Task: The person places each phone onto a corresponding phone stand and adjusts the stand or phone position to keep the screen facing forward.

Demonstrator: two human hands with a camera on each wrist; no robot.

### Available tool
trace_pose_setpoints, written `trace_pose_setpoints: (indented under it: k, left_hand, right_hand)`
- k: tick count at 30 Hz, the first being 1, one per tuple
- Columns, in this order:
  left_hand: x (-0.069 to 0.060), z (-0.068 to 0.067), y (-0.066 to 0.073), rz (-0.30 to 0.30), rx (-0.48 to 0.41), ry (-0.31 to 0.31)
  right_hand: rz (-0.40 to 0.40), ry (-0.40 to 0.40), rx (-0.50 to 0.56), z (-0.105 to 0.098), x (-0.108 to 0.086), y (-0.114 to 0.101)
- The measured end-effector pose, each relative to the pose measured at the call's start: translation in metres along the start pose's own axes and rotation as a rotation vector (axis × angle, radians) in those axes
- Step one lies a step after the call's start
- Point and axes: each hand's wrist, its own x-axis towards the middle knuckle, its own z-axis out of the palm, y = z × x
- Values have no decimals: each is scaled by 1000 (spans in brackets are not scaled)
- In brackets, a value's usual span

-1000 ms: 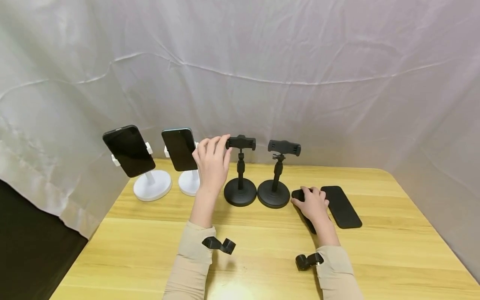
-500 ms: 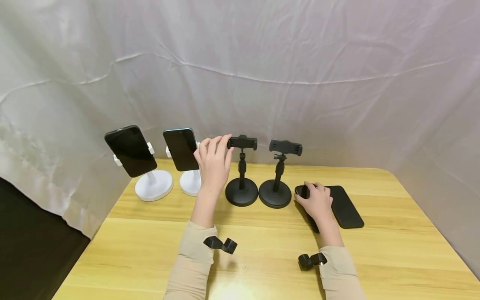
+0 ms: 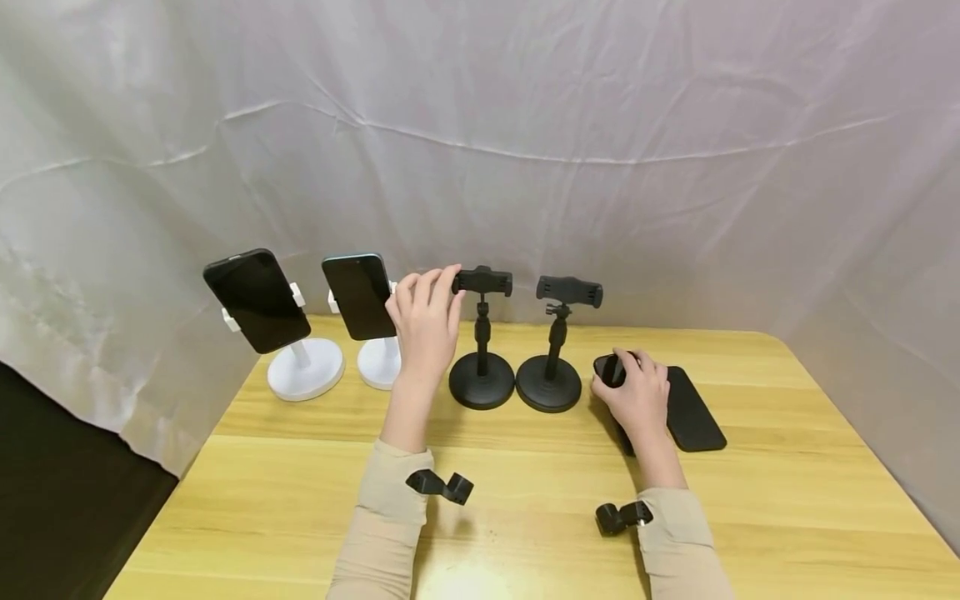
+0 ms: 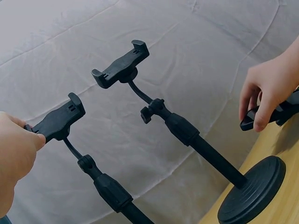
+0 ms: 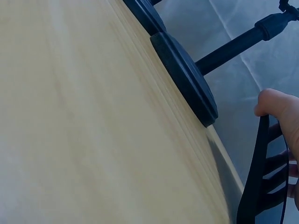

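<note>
The left hand (image 3: 426, 329) pinches the left end of the clamp (image 3: 483, 282) on the left black stand; the left wrist view shows thumb and fingers around that clamp's end (image 4: 58, 122). Beside it, the right black stand (image 3: 551, 383) has an empty clamp (image 3: 570, 291). The right hand (image 3: 639, 402) grips a black phone (image 3: 609, 371) by its edges, right of that stand's base. In the right wrist view this phone (image 5: 253, 175) is tilted up off the table, thumb at its upper end. The hand hides much of the phone.
Another black phone (image 3: 694, 414) lies flat right of the right hand. On the left, two white stands (image 3: 306, 370) hold a black phone (image 3: 258, 302) and a blue-edged phone (image 3: 360, 296). A grey curtain (image 3: 525, 108) hangs behind the wooden table (image 3: 525, 500).
The right hand has moved slightly right and away from the body, and the far end of its phone has risen and shifted right. The left hand stays at the clamp.
</note>
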Motion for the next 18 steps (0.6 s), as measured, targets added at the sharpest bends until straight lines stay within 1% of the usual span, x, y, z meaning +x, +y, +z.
trace_pose_setpoints:
  k: [5,18]
  left_hand:
    - [1,-2,0,-4,-7,-10]
    - [2,-3,0,-6,-24,0]
  right_hand:
    - [1,28,17,-1,0,-2]
    - [-30,118,65,-4,0,-6]
